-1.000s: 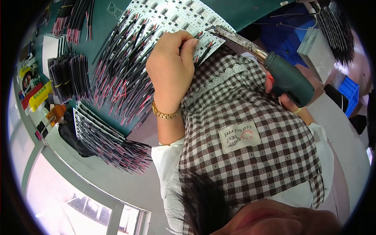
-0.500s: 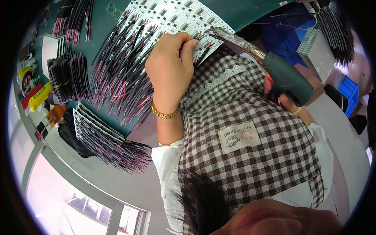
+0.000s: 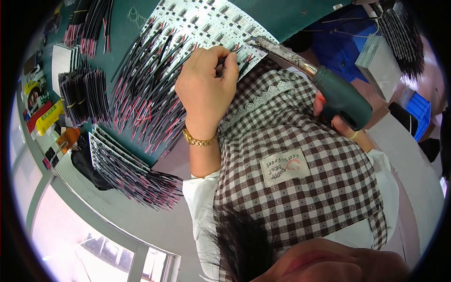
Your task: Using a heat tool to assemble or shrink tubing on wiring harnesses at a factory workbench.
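A white circuit board panel (image 3: 206,26) lies on the green bench, with rows of black-and-red wires (image 3: 145,84) attached and trailing toward the near left. Over its near edge, my left hand (image 3: 206,89), with a gold watch at the wrist, has thumb and forefinger curled together on a wire; its held part is mostly hidden by the fingers. My right hand (image 3: 345,126) grips the dark green handle of a soldering iron (image 3: 343,98), partly hidden behind it. The iron's metal tip is at the board's near right edge, just right of my left fingers.
Wired boards (image 3: 122,164) are stacked at the left bench edge. Bundles of black wires (image 3: 84,96) and more wire bundles (image 3: 94,28) lie on the left side. Toward the right are a stack of pale boards (image 3: 376,63) and a blue bin (image 3: 417,113).
My left hand has shifted slightly toward me, and the gap between thumb and forefinger looks wider. The soldering iron and its handle have moved slightly; the board has shifted a little left.
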Demonstrator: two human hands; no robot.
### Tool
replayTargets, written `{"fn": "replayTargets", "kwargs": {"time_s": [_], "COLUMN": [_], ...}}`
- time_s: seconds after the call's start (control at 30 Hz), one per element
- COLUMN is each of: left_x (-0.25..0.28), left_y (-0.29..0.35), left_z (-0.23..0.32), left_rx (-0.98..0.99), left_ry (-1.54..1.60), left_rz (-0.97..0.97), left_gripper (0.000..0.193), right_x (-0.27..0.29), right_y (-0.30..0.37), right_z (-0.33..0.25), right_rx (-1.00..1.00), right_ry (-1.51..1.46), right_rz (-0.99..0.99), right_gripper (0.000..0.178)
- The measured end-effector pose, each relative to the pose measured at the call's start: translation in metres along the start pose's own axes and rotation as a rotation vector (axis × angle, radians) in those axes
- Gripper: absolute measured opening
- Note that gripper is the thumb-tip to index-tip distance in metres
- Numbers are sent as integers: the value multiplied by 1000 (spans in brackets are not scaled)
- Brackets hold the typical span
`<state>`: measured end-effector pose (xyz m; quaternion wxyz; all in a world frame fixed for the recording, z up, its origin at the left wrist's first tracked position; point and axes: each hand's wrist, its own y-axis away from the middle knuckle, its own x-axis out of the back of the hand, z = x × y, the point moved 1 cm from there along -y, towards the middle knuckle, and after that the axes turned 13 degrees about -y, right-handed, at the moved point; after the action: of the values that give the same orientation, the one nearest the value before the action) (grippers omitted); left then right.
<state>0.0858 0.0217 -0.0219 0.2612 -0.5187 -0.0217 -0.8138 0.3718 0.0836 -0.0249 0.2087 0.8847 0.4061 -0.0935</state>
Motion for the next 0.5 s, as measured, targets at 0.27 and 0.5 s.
{"fn": "replayTargets", "kwargs": {"time_s": [0.27, 0.5], "left_x": [6, 5], "left_y": [-2, -4], "left_z": [-1, -1], "left_rx": [-16, -61], "left_ry": [43, 34], "left_rz": [-50, -52], "left_gripper": [8, 8], "right_x": [6, 12], "right_y": [-10, -2], "right_z": [-17, -1], "right_rx": [128, 96], "right_ry": [39, 28], "right_rz": [-199, -148], "right_gripper": [47, 40]}}
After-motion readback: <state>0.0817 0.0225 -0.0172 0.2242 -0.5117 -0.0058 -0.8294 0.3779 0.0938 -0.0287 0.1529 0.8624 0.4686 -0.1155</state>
